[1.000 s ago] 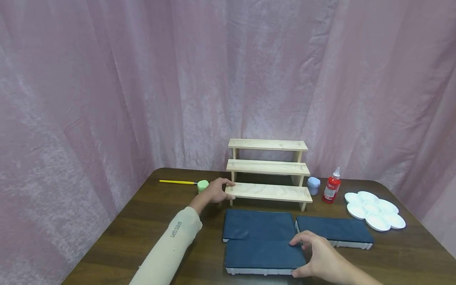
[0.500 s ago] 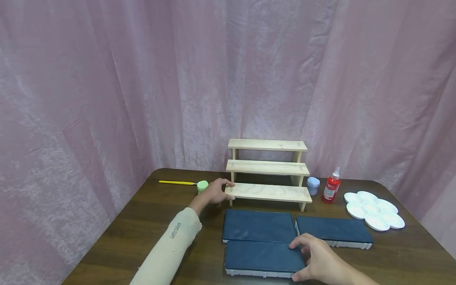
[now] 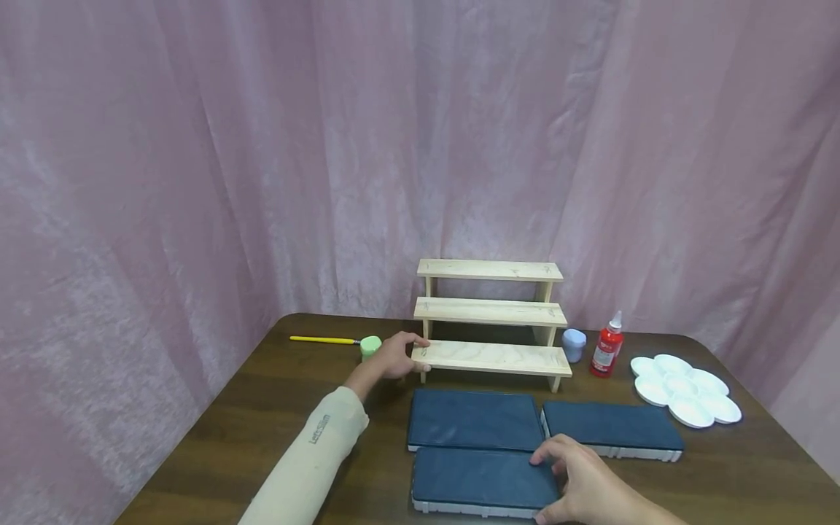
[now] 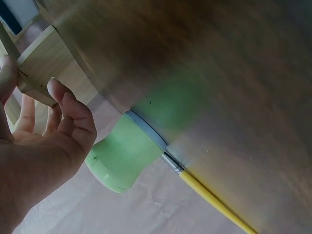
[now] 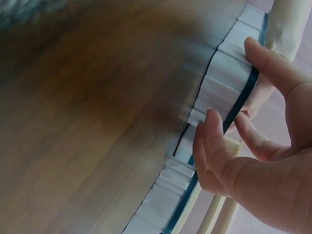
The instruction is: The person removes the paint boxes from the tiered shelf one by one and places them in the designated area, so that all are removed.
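At the table's middle stands a pale wooden three-step display stand (image 3: 492, 355). My left hand (image 3: 396, 355) holds the left end of its lowest board, thumb and fingers around the edge. Beside that hand is a light green jar (image 4: 124, 153), with a yellow-handled paintbrush (image 3: 321, 340) whose tip end lies by the jar. In front of the stand lie several flat boxes with dark blue tops and white sides. My right hand (image 3: 580, 477) grips the right end of the front box (image 3: 482, 477), thumb at its near edge and fingers at the far one. Behind it lies another such box (image 3: 474, 421).
A third blue-topped box (image 3: 613, 425) lies to the right. Farther right are a lilac-blue jar (image 3: 574, 345), a red bottle (image 3: 607, 348) with a white nozzle and a white flower-shaped palette (image 3: 685, 390). A pink curtain (image 3: 485, 131) hangs behind the brown table (image 3: 216, 437).
The front box and my right hand have come slightly toward me, and the seam to the box behind shows more clearly. My left hand stays on the stand. The head view has shifted a little.
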The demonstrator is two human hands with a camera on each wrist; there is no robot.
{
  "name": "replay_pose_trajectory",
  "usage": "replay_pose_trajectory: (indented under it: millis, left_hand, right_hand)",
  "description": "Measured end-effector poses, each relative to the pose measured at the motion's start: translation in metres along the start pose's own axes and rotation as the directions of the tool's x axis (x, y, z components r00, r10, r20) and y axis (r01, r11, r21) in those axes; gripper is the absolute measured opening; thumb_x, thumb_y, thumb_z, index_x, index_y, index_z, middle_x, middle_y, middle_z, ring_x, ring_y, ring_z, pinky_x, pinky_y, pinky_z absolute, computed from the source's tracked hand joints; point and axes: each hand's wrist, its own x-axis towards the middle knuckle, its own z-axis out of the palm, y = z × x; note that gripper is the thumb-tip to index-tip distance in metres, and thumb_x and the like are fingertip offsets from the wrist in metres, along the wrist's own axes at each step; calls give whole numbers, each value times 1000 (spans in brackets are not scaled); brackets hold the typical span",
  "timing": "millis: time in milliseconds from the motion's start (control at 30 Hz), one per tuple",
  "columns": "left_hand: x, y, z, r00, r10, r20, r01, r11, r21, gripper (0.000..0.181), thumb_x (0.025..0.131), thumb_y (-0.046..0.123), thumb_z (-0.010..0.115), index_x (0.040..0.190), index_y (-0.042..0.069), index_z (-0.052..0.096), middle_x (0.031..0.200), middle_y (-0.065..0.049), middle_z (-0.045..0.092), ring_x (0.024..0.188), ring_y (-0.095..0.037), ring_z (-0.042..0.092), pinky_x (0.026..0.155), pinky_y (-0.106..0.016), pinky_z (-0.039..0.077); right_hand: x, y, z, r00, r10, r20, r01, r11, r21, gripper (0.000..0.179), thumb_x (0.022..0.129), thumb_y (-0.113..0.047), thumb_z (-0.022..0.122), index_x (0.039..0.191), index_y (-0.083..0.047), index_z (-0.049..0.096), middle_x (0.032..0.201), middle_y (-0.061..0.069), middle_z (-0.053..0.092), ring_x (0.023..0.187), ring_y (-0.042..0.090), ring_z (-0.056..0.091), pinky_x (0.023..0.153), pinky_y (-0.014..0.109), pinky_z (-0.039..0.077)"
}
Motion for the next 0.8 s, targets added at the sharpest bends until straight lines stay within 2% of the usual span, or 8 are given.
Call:
replay_pose_trajectory:
  millis: [133, 233, 367, 467, 700, 800]
  left_hand:
    - [0, -4, 1, 1000, 18, -2, -18, 1000, 1, 49, 79, 25, 86, 123, 15, 68, 136, -17, 55, 129, -36, 49, 104, -47, 41]
    - [-1, -7, 0, 999, 45, -6, -44, 998, 41, 49, 79, 23, 86, 124, 13, 68, 135, -16, 56, 128, -34, 51, 105, -46, 41]
    - [-6, -10, 0, 996, 84, 15, -85, 988, 127, 55, 80, 24, 84, 130, 13, 64, 143, -14, 51, 132, -34, 47, 107, -47, 39]
    - [-10, -8, -1, 994, 108, 19, -110, 981, 157, 56, 82, 26, 83, 132, 13, 62, 150, -14, 43, 136, -37, 42, 108, -50, 38]
    - [-22, 11, -4, 982, 182, -46, -172, 970, 174, 55, 85, 34, 79, 130, 7, 63, 149, -14, 43, 130, -43, 46, 102, -52, 42]
    - [-29, 23, -5, 978, 198, -63, -187, 971, 150, 60, 86, 38, 77, 135, 8, 59, 150, -14, 41, 132, -42, 43, 102, -53, 41]
  right_hand:
    - [2, 3, 1, 1000, -12, 9, 13, 998, -56, 53, 65, -29, 93, 108, -12, 66, 111, 7, 58, 90, 24, 62, 66, 34, 52]
    - [4, -1, -4, 1000, 22, 13, -21, 999, -50, 53, 67, -31, 92, 110, -12, 66, 112, 7, 59, 91, 23, 62, 70, 39, 53]
    - [6, -8, -14, 999, 42, -26, -43, 999, 0, 52, 73, -29, 89, 114, -8, 65, 116, 11, 62, 95, 27, 61, 70, 39, 55]
    - [10, -12, -24, 996, 23, -88, -23, 1000, 0, 50, 79, -28, 85, 118, -5, 64, 122, 18, 62, 98, 33, 63, 67, 37, 56]
    - [24, -25, -40, 966, -7, -257, 1, 1000, -24, 58, 83, -33, 81, 130, -6, 61, 130, 21, 61, 109, 41, 62, 69, 35, 57]
    - [29, -28, -42, 951, -70, -303, 51, 996, -70, 67, 82, -36, 81, 136, -5, 56, 138, 22, 55, 113, 43, 60, 75, 40, 58]
